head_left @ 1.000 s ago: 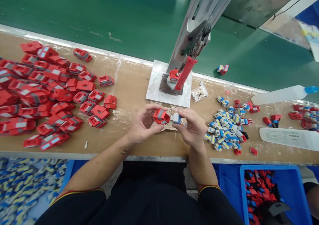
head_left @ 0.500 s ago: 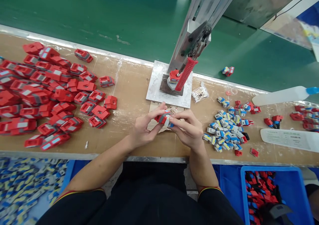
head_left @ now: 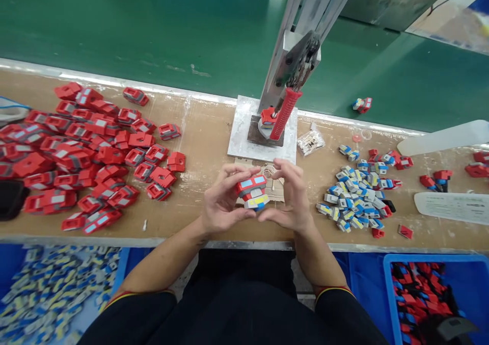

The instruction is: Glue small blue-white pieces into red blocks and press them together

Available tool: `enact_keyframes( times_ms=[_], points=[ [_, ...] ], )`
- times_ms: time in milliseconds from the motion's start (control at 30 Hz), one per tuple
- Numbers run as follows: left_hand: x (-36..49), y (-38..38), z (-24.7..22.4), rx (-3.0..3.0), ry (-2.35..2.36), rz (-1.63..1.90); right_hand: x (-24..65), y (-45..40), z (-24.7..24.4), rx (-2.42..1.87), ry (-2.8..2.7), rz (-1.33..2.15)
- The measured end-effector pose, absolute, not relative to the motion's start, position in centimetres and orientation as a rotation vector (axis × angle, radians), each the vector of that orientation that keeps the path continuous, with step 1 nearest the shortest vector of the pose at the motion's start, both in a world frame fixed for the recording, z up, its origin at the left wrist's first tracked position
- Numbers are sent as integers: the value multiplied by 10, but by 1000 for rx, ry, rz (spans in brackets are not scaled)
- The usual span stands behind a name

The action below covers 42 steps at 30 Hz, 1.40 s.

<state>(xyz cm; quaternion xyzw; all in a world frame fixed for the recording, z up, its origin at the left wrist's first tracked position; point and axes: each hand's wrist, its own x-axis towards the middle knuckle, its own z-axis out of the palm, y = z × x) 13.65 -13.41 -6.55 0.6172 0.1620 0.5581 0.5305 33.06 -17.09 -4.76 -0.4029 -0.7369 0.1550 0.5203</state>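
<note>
A red, grey, white and blue toy piece (head_left: 252, 191) with light blue windows and a yellow patch is held over the table's front part. My left hand (head_left: 225, 197) grips its left side between fingers and thumb. On the right, my right hand (head_left: 288, 194) is curved with thumb and fingers apart, its thumb tip close to the piece's lower right corner; whether it touches is unclear. Just beyond the hands stands a metal press (head_left: 235, 136) with a red handle (head_left: 286, 114). Another red and white piece (head_left: 268, 115) sits under the press.
Many red shells (head_left: 110, 154) are heaped on the left of the table, and blue-white blocks (head_left: 349, 194) on the right. A cotton swab bag (head_left: 310, 141) lies beside the press. White bottles (head_left: 443, 137) are far right. A blue bin (head_left: 387, 284) is lower right.
The piece has been turned so its windows and yellow patch face up. My right hand has opened and its fingers have come off the piece. The view has shifted slightly left.
</note>
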Motion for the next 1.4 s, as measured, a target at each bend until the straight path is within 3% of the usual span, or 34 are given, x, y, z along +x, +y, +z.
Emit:
enact_keyframes(
  times_ms=[133, 700, 1400],
  points=[
    [134, -131, -64, 1545, 322, 1351, 332, -169, -46, -939, -1860, 631],
    [133, -126, -67, 1603, 327, 1480, 319, -175, -33, -909, -1759, 454],
    [134, -130, -52, 1677, 350, 1586, 318, -176, -35, -849, -1743, 676]
  ],
)
